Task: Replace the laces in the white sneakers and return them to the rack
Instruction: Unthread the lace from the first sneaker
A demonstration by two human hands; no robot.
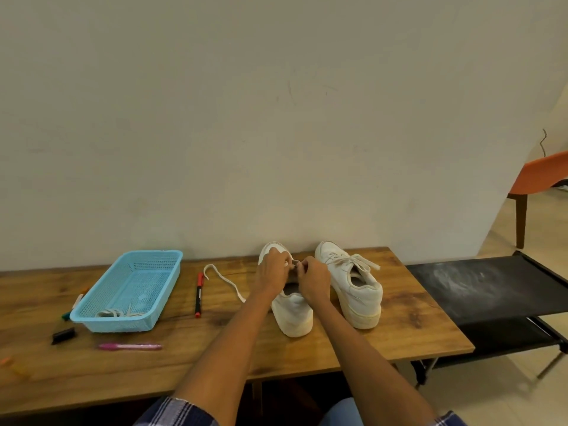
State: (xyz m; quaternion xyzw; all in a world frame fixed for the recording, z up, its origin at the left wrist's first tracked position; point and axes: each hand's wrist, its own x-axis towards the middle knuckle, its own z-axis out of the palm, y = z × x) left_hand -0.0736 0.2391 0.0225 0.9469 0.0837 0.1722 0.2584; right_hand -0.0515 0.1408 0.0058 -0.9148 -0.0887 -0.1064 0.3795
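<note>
In the head view, the near sneaker (292,305) is being worked on at the middle of the wooden bench (307,358). A white lace (226,282) is being pinched over its eyelets by the curled fingers of the left hand (272,275) and the right hand (313,279); the exact grip is being hidden by the knuckles. The free lace end is trailing left across the bench towards a red marker (198,295). The lace is judged soft, limp and light, best taken near its stiff tip. Both sneakers are lying lengthwise, toes towards the wall, heels nearest the person. The laced sneaker (353,287) is standing just beside, near the black rack (491,290).
</note>
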